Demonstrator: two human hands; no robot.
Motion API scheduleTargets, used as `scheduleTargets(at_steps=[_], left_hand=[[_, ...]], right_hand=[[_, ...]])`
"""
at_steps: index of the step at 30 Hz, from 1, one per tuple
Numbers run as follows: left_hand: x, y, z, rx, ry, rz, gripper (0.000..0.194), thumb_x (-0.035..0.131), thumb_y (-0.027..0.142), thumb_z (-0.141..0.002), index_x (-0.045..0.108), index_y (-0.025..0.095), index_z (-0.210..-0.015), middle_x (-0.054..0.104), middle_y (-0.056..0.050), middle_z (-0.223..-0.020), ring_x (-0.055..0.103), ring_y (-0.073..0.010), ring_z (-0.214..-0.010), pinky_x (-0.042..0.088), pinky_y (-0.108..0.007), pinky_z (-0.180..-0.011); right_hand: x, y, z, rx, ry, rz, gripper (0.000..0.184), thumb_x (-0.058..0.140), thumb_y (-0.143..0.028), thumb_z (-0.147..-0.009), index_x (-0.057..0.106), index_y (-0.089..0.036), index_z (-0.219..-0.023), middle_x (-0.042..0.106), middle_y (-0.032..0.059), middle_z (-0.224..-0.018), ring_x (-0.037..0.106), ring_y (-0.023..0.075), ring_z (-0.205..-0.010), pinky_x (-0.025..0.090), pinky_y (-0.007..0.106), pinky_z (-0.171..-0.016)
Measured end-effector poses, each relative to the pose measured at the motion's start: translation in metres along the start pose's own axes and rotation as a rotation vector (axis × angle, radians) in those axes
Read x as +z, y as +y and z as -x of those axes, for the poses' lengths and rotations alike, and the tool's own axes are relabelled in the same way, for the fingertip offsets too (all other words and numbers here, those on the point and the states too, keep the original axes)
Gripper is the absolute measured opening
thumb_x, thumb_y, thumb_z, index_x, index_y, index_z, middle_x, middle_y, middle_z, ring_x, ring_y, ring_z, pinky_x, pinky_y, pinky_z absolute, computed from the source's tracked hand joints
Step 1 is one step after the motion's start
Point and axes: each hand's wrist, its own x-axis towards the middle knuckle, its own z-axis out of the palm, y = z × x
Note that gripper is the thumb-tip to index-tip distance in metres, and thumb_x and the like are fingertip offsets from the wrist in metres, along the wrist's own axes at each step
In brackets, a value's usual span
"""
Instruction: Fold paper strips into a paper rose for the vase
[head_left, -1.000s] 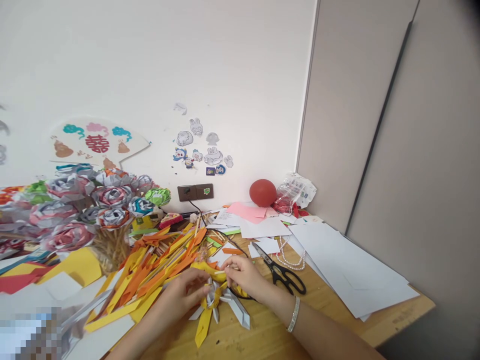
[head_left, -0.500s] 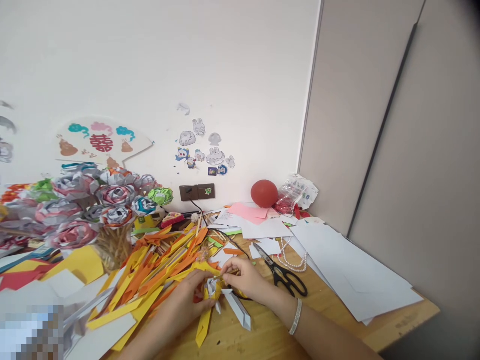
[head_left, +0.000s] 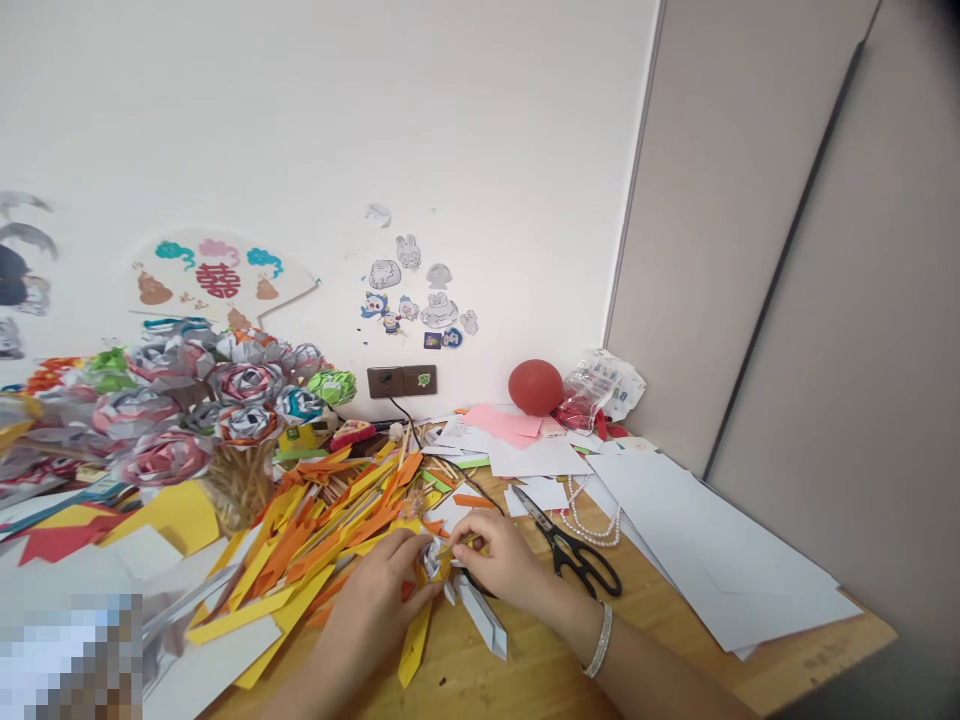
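Observation:
Between my hands is a small white-and-yellow folded paper flower (head_left: 430, 560), its lower part partly covered by fingers. My left hand (head_left: 384, 588) curls around its left side and grips it. With thumb and forefinger pinched at the flower's right edge, my right hand (head_left: 491, 552) holds a yellow paper strip (head_left: 454, 556). A folded yellow strip (head_left: 415, 645) hangs down below the flower, and a folded white strip (head_left: 484, 620) points down to the right. Black-handled scissors (head_left: 574, 550) lie right of my right hand.
Many orange and yellow folded strips (head_left: 300, 540) cover the table on the left. Behind them stands a bunch of paper roses (head_left: 247, 385). White sheets (head_left: 697, 540), a pearl string (head_left: 600, 538), pink paper (head_left: 504, 425) and a red balloon (head_left: 535, 388) lie right and back.
The flower has turned in my hands, from facing up toward me to partly covered. My right fingers have brought the yellow strip in against its side. The view has shifted slightly left.

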Motion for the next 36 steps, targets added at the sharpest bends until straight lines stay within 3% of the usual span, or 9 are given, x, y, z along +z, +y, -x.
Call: scheduleTargets(at_steps=[5, 11, 16, 24, 29, 33, 36], left_hand=[[-0.002, -0.003, -0.004, -0.037, -0.033, 0.120, 0.032, 0.061, 0.031, -0.075, 0.062, 0.022, -0.106, 0.065, -0.007, -0.102, 0.062, -0.0235, -0.093, 0.048, -0.034, -0.082], [-0.006, -0.002, -0.006, -0.059, -0.083, 0.159, 0.033, 0.059, 0.033, -0.075, 0.062, 0.021, -0.106, 0.066, -0.007, -0.102, 0.062, -0.0238, -0.092, 0.049, -0.034, -0.082], [-0.005, -0.002, -0.007, -0.043, -0.085, 0.201, 0.035, 0.060, 0.029, -0.075, 0.062, 0.022, -0.109, 0.066, -0.006, -0.105, 0.061, -0.0231, -0.094, 0.048, -0.035, -0.084], [-0.001, -0.007, -0.005, -0.011, -0.069, 0.158, 0.035, 0.063, 0.025, -0.074, 0.061, 0.022, -0.109, 0.065, -0.005, -0.100, 0.062, -0.0218, -0.093, 0.048, -0.034, -0.084], [0.007, -0.012, -0.004, 0.105, 0.092, 0.052, 0.040, 0.066, 0.026, -0.073, 0.057, 0.021, -0.113, 0.062, -0.009, -0.107, 0.059, -0.0251, -0.101, 0.049, -0.038, -0.085], [0.003, -0.004, -0.002, 0.305, 0.247, -0.060, 0.014, 0.055, 0.024, -0.083, 0.061, 0.022, -0.096, 0.058, -0.008, -0.107, 0.055, -0.0248, -0.102, 0.048, -0.040, -0.084], [-0.001, 0.002, -0.001, 0.432, 0.298, -0.127, 0.015, 0.048, 0.017, -0.087, 0.062, 0.023, -0.090, 0.059, -0.006, -0.098, 0.054, -0.0227, -0.096, 0.048, -0.037, -0.080]], right_hand=[[-0.002, 0.003, 0.000, -0.118, -0.016, 0.031, 0.015, 0.062, -0.006, -0.072, 0.065, -0.020, -0.074, 0.065, -0.0002, -0.077, 0.058, 0.0161, -0.081, 0.043, 0.026, -0.075], [-0.005, 0.004, 0.000, -0.227, -0.031, 0.028, 0.014, 0.066, -0.006, -0.073, 0.066, -0.020, -0.076, 0.064, -0.0007, -0.076, 0.057, 0.0152, -0.078, 0.043, 0.025, -0.074], [-0.005, 0.003, 0.001, -0.300, -0.077, 0.190, 0.011, 0.067, -0.009, -0.075, 0.066, -0.019, -0.080, 0.063, 0.0003, -0.076, 0.056, 0.0163, -0.078, 0.042, 0.026, -0.072], [0.005, 0.005, 0.005, -0.307, -0.074, 0.334, 0.011, 0.070, -0.010, -0.072, 0.064, -0.018, -0.079, 0.061, -0.0001, -0.075, 0.054, 0.0167, -0.078, 0.041, 0.027, -0.070], [0.007, 0.005, 0.006, -0.346, -0.066, 0.352, 0.009, 0.065, -0.011, -0.077, 0.060, -0.019, -0.077, 0.060, -0.0002, -0.077, 0.052, 0.0171, -0.080, 0.041, 0.028, -0.072], [0.007, 0.004, 0.006, -0.383, -0.008, 0.380, 0.009, 0.060, -0.011, -0.081, 0.057, -0.019, -0.077, 0.060, 0.0004, -0.079, 0.050, 0.0177, -0.080, 0.040, 0.030, -0.073], [0.008, 0.004, 0.007, -0.411, 0.038, 0.420, 0.008, 0.057, -0.012, -0.082, 0.056, -0.018, -0.077, 0.059, 0.0008, -0.079, 0.048, 0.0180, -0.079, 0.040, 0.031, -0.071]])
